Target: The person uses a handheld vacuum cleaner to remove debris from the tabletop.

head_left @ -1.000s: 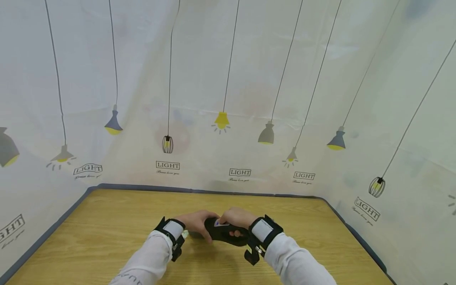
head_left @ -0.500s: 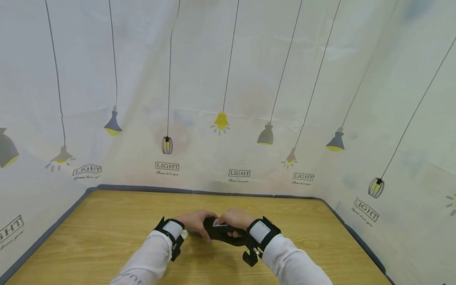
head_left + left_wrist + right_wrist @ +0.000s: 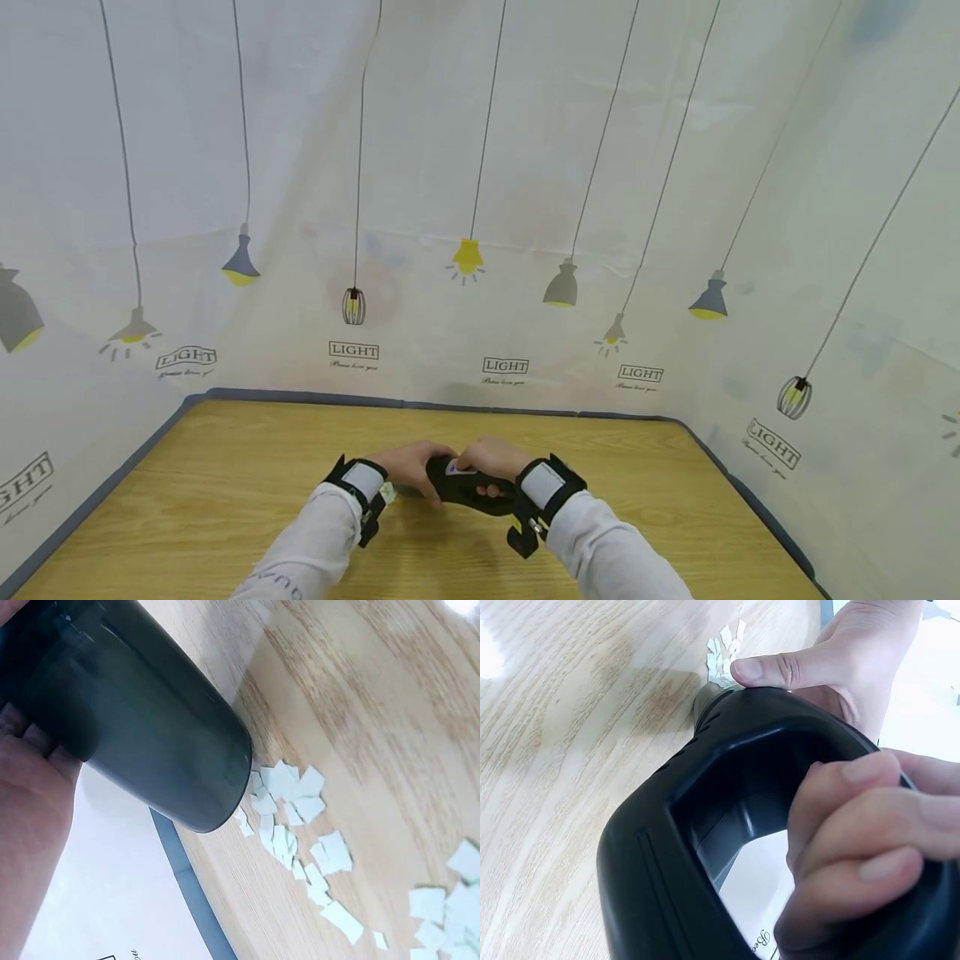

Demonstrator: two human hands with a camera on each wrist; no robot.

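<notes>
Both my hands are on a black handheld vacuum cleaner [image 3: 471, 493], low over the table in the head view. My right hand [image 3: 497, 458] grips its loop handle; in the right wrist view the fingers [image 3: 855, 832] curl through the opening. My left hand [image 3: 411, 465] holds the front part, with its thumb [image 3: 795, 669] lying over the top. A smoky dark dust cup [image 3: 157, 720] slants down to the table in the left wrist view. Its front edge is beside small pale paper scraps [image 3: 334, 851]; whether it touches them I cannot tell.
Another cluster of paper scraps [image 3: 450, 919] lies farther off in the left wrist view. The wood-grain table [image 3: 240, 492] has a grey-blue border [image 3: 401, 403] at its back, where a white sheet wall [image 3: 420, 275] printed with hanging lamps rises.
The vacuum cleaner and my right hand have shifted very slightly to the left. My left hand stays in nearly the same place, and both hands keep their hold.
</notes>
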